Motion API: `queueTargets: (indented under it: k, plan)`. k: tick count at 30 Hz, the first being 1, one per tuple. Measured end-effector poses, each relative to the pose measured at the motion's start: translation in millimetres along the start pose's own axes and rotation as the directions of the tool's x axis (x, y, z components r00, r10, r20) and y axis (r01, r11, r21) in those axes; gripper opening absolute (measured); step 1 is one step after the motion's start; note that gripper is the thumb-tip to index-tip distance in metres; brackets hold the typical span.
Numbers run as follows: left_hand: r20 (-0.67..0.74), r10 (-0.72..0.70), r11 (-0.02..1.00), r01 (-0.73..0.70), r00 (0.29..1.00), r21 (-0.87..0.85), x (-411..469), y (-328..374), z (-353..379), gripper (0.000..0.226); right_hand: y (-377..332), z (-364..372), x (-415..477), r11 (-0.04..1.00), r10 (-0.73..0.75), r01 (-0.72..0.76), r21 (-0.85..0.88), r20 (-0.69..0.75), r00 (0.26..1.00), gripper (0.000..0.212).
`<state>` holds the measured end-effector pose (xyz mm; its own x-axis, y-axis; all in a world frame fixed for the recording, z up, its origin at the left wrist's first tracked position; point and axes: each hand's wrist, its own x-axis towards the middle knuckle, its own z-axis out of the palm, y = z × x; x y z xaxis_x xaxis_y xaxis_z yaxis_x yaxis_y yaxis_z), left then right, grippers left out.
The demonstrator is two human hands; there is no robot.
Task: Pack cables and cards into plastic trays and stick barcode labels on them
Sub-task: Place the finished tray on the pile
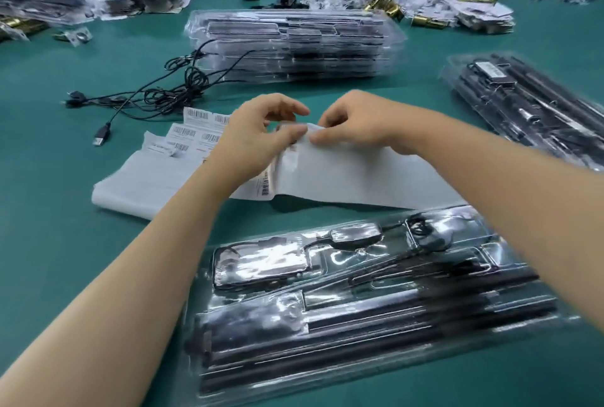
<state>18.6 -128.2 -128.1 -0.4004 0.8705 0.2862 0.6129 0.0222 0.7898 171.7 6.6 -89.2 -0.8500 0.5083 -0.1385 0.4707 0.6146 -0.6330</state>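
A white strip of label backing paper (pixel 343 174) lies across the green table, with barcode labels (pixel 196 132) still on its left part. My left hand (pixel 261 135) and my right hand (pixel 356 122) meet above the strip and pinch at its upper edge, where one barcode label (pixel 291 128) curls between the fingertips. A clear plastic tray (pixel 359 302) packed with a black cable, a card and black rods lies close to me, below my arms. Loose black USB cables (pixel 157 96) sprawl at the left.
A tall stack of packed clear trays (pixel 291 44) stands behind the hands. Another stack of packed trays (pixel 529 102) lies at the right. Heaps of cards and small bagged parts (pixel 425 4) line the far edge of the table, on the left too.
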Motion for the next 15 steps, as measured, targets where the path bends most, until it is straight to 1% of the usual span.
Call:
queueTargets:
  k: [2,5,8,10,12,15]
  plan:
    - [-0.078,0.048,0.990,-0.037,0.996,0.136,-3,4,-3,0.022,2,-3,7,0.996,0.016,-0.019,0.083,0.032,0.999,0.019]
    - [-0.061,0.036,0.962,-0.018,0.997,0.271,-5,20,-10,0.027,7,-6,9,0.966,0.009,-0.030,0.258,0.080,0.997,0.015]
    - [-0.094,0.009,0.927,0.027,0.996,0.374,-7,39,-11,0.033,12,-7,8,0.918,0.015,-0.053,0.392,0.100,0.995,0.013]
    - [-0.118,-0.026,0.909,0.072,0.993,0.409,-9,47,-12,0.040,15,-5,8,0.885,0.038,-0.088,0.456,0.117,0.992,0.015]
    - [-0.113,-0.074,0.901,0.115,0.991,0.418,-11,51,-10,0.046,17,-3,7,0.862,0.031,-0.097,0.497,0.138,0.990,0.018]
    - [-0.088,-0.097,0.905,0.124,0.991,0.406,-15,52,-6,0.049,18,-2,6,0.838,0.003,-0.107,0.534,0.191,0.982,0.027]
